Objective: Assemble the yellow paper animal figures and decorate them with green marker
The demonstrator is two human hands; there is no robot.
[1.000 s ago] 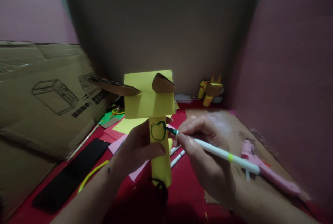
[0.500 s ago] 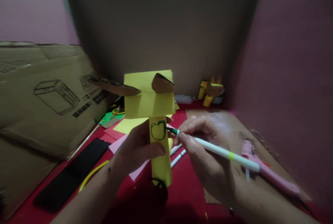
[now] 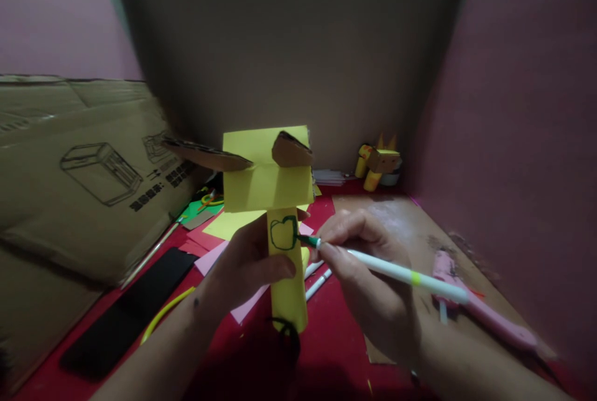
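My left hand (image 3: 254,261) is wrapped round a yellow paper tube (image 3: 288,292), its thumb across the front. On top of the tube sits a folded yellow paper piece (image 3: 268,193) with two brown cardboard pieces (image 3: 291,149) sticking out like ears. A green, rounded, heart-like outline (image 3: 283,233) is drawn on the tube. In my right hand (image 3: 361,264) a white brush pen (image 3: 396,271) with a green tip is pinched, the tip at the outline's right side. A dark cord-like loop hangs at the tube's lower end. Fingers behind the tube are mostly hidden.
A black phone-like slab (image 3: 130,311) and a yellow strip (image 3: 168,314) lie at left beside a big cardboard box (image 3: 88,202). Coloured paper sheets are behind my left hand. A pink glue gun (image 3: 494,317) rests on a cardboard sheet (image 3: 410,221); a small yellow-and-brown figure (image 3: 382,161) stands behind.
The pen tip has slid slightly down along the right side of the green outline, and that line looks a little thicker. The tube and my left hand stay in place.
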